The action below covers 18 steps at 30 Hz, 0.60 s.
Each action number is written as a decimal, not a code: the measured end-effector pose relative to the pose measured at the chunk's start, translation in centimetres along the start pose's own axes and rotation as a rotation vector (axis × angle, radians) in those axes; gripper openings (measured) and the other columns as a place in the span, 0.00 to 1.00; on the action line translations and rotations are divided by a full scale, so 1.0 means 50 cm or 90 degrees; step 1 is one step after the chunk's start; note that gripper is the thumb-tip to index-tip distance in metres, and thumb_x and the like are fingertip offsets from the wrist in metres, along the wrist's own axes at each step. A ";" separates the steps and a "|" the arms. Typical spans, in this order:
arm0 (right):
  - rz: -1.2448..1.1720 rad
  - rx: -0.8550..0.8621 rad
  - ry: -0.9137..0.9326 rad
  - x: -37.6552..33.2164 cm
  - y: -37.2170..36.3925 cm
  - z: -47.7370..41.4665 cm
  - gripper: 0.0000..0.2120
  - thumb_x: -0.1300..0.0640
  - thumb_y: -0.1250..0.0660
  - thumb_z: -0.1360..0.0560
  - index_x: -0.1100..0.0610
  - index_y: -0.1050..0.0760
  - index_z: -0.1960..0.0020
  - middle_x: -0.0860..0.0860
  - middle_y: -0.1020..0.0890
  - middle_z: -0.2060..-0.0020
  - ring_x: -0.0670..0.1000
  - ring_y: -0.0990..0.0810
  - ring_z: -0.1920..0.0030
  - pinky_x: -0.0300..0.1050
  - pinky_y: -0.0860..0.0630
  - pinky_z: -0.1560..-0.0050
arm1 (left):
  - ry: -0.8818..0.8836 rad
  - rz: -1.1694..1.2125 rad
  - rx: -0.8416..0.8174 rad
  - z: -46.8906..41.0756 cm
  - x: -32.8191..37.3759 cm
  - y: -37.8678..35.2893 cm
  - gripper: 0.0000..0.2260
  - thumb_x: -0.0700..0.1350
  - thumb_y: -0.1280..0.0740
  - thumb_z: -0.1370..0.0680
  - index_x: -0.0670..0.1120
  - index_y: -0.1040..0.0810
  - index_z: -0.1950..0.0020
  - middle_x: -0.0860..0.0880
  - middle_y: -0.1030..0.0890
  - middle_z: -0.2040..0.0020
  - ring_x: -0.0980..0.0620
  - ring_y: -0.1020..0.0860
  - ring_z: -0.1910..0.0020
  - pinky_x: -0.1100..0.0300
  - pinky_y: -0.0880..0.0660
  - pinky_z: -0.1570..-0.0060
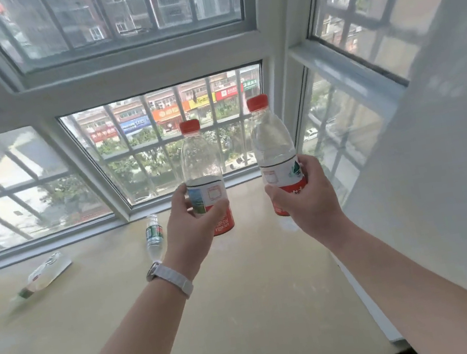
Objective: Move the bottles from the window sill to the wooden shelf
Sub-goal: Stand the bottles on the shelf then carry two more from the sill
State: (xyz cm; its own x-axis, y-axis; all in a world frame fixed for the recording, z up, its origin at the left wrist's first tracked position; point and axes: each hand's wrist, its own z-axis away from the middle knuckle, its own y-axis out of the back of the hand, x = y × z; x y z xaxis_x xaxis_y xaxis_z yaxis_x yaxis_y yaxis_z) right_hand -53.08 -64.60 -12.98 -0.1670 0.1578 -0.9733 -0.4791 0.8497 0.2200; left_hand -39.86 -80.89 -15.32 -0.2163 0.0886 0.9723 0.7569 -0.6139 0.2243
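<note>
My left hand (195, 222) grips the labelled lower half of a clear bottle with a red cap (201, 163), held upright. My right hand (305, 196) holds a second clear red-capped bottle (273, 140), also upright and slightly higher. Both bottles are over the back of the pale yellow window sill (245, 297). A small bottle with a green label (153, 235) lies on its side on the sill just left of my left wrist. Another clear bottle (41, 276) lies tilted at the far left. The wooden shelf is not in view.
White-framed windows (129, 70) with outer bars close the back and right of the sill. A white wall (457, 187) stands at the right. A white watch band sits on my left wrist.
</note>
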 end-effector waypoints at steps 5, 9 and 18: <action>0.000 0.087 0.002 -0.049 -0.041 0.060 0.24 0.60 0.24 0.29 0.50 0.31 0.38 0.45 0.20 0.54 0.35 0.21 0.65 0.29 0.26 0.68 | -0.053 -0.011 -0.086 -0.011 0.006 0.064 0.30 0.50 0.23 0.28 0.54 0.31 0.29 0.53 0.19 0.45 0.58 0.19 0.53 0.69 0.24 0.63; -0.003 0.180 0.012 -0.093 -0.098 0.114 0.23 0.59 0.24 0.29 0.52 0.29 0.37 0.44 0.20 0.54 0.35 0.21 0.63 0.28 0.27 0.68 | -0.096 -0.018 -0.178 -0.031 0.021 0.126 0.33 0.54 0.23 0.31 0.57 0.31 0.29 0.54 0.18 0.46 0.57 0.18 0.51 0.59 0.21 0.54; 0.011 0.339 -0.020 -0.131 -0.148 0.298 0.23 0.60 0.24 0.30 0.48 0.31 0.41 0.40 0.21 0.58 0.34 0.21 0.66 0.26 0.28 0.67 | -0.136 0.047 -0.382 0.018 0.034 0.172 0.25 0.50 0.22 0.33 0.58 0.26 0.38 0.51 0.16 0.47 0.53 0.16 0.53 0.52 0.19 0.51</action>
State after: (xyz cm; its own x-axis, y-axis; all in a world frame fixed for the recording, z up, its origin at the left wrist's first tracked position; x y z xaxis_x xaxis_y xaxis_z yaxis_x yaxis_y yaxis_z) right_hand -35.59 -64.43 -9.22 -0.1419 0.1820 -0.9730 0.0287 0.9833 0.1798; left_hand -33.18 -85.33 -11.70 -0.0023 0.1455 0.9894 0.2754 -0.9510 0.1405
